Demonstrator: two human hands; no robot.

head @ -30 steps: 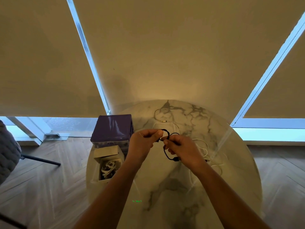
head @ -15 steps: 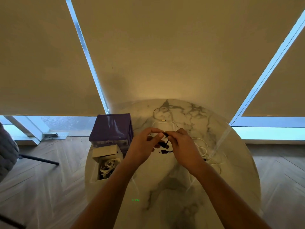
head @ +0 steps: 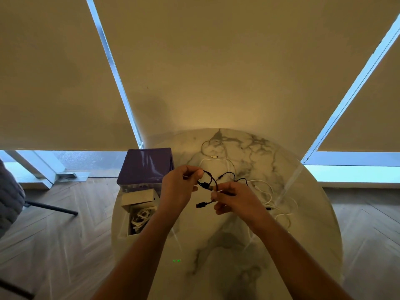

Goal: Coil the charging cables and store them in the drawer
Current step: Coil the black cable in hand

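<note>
Above the round marble table [head: 227, 252] my left hand [head: 179, 189] and my right hand [head: 236, 199] both pinch a thin black cable [head: 229, 174]. It loops between my fingers, one plug [head: 199, 205] dangles below my right fingers, and its far end arcs back over my right hand. Loose white cables [head: 270, 198] lie on the table behind and right of my right hand. Another white cable [head: 213, 151] curls near the table's far edge. An open white drawer [head: 140, 215] at the table's left holds coiled white cables.
A purple box [head: 147, 165] stands on the table's left, just behind the drawer. Window blinds hang beyond the table. A grey chair [head: 10, 198] stands at the far left on the wooden floor.
My hands have drawn slightly apart, stretching the black cable out. A plug now hangs below my right fingers and a loop stands up between the hands.
</note>
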